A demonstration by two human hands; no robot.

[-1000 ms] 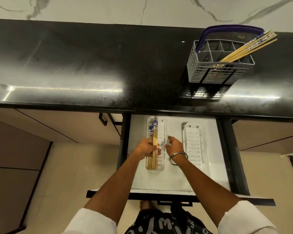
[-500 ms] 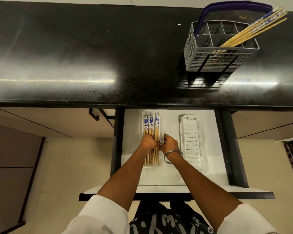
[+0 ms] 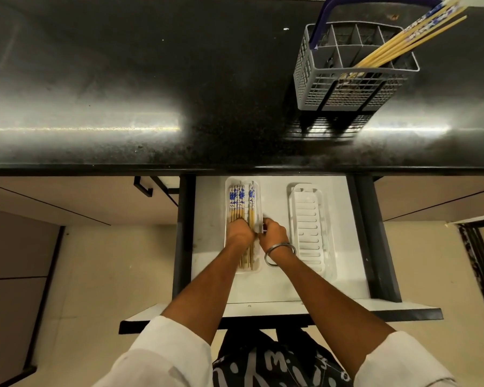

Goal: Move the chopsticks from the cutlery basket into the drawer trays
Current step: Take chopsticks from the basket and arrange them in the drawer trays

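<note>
Black bench above open drawer point(image 3: 277, 286): left hand point(image 3: 239, 233) presses chopsticks point(image 3: 241, 202) into left tray point(image 3: 227, 247), right hand point(image 3: 274, 233) pinching its rim; sticks risk rolling crooked.

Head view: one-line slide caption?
Both hands settle chopsticks in the left drawer tray; more wait in the basket.

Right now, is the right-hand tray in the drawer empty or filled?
Empty. The right tray shows only its bare slotted floor, while the chopsticks lie in the left tray. More remain in the basket.
</note>
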